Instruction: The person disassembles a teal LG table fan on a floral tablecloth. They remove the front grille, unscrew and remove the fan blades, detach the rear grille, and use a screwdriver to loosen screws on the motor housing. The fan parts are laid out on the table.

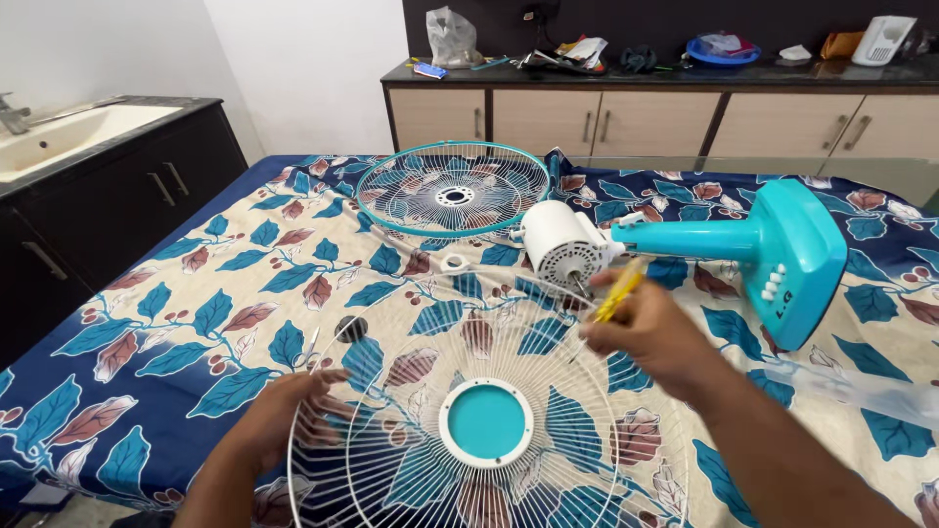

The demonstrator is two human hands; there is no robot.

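White wire fan grille point(489, 411), round, teal-centred.

On a bed under a blue leaf-print sheet point(196, 293), the left hand point(284, 416) grips the near-left rim of a white wire fan grille point(479, 420) with a teal centre disc. The right hand point(650, 337) holds a yellow-handled screwdriver point(618, 293) over the grille's far right edge, its tip near the white motor point(559, 244) of a teal fan stand point(773, 254) lying on its side. A second, teal-rimmed grille point(452, 188) lies farther off. A small black knob point(350, 327) rests left of the near grille.
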